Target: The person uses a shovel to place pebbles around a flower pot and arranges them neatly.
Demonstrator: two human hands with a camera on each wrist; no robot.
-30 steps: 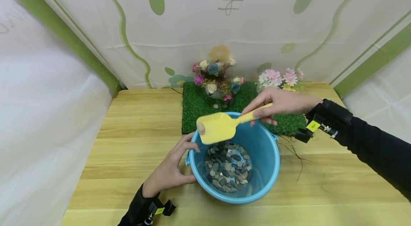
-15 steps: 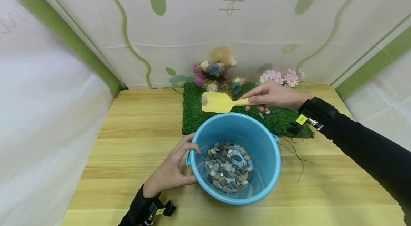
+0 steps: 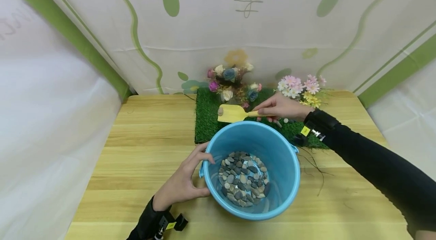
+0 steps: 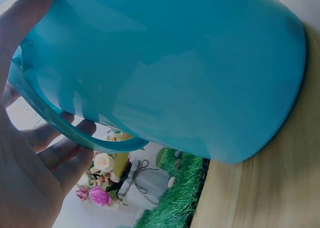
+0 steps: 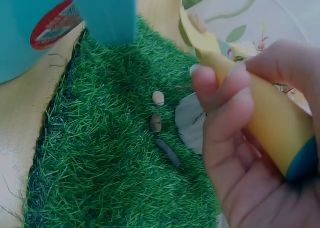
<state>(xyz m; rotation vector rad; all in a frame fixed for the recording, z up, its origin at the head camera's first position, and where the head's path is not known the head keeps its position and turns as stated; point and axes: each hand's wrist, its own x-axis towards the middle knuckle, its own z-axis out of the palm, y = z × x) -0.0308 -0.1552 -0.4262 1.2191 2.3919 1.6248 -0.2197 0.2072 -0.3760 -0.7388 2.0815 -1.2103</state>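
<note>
My left hand (image 3: pixel 184 181) grips the rim of a blue plastic bucket (image 3: pixel 295 179) at its left side, with a finger hooked over the edge. Close up in the left wrist view, fingers lie behind the bucket's handle (image 4: pixel 55 120). Many grey and tan pebbles (image 3: pixel 243 179) cover the bucket's bottom. My right hand (image 3: pixel 281 106) holds a yellow toy shovel (image 3: pixel 233 114) by its handle, just beyond the bucket's far rim. One tan stone (image 3: pixel 220 111) rests near the shovel's tip. Below that hand, a few loose stones (image 5: pixel 158 98) lie on the grass.
An artificial grass mat (image 3: pixel 204 126) lies behind the bucket on the wooden table (image 3: pixel 143 145). Two bunches of artificial flowers, one mixed (image 3: pixel 229 75) and one pink and white (image 3: pixel 294 86), stand at the back. Thin dry strands (image 3: pixel 316 168) lie right of the bucket.
My right hand has carried the shovel, with the stone on it, from over the bucket to beyond its far rim, then slightly nearer the rim. The left hand stays on the bucket.
</note>
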